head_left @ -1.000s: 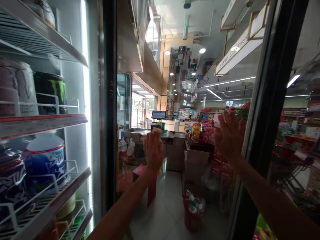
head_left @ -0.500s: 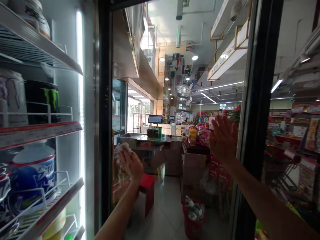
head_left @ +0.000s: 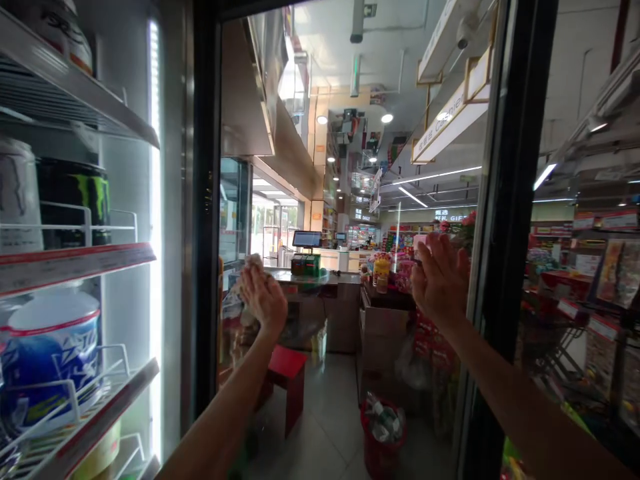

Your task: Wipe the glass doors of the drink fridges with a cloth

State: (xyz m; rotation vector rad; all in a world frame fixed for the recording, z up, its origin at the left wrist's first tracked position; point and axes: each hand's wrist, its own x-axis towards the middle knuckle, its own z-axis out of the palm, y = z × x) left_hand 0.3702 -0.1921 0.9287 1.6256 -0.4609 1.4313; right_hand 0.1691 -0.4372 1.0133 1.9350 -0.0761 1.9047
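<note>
A glass door (head_left: 325, 393) with a black frame stands in front of me, the store visible through its pane. Against the left side of the pane my left hand (head_left: 266, 300) presses a crumpled pale cloth (head_left: 254, 261), part of it hidden under the fingers. Near the right edge of the glass, my right hand (head_left: 440, 280) lies flat with its fingers stretched upward and holds nothing.
Lit cooler shelves (head_left: 80, 259) at my left carry drink cans, including a black can (head_left: 75, 193), and a blue tub (head_left: 55, 353). Through the glass show a red stool (head_left: 287, 367), a red bin (head_left: 383, 440) and a checkout counter (head_left: 340, 290). Store displays (head_left: 590, 280) stand at right.
My left hand has moved up the glass with the cloth. The right hand stays flat in about the same place, and the whole view has shifted slightly.
</note>
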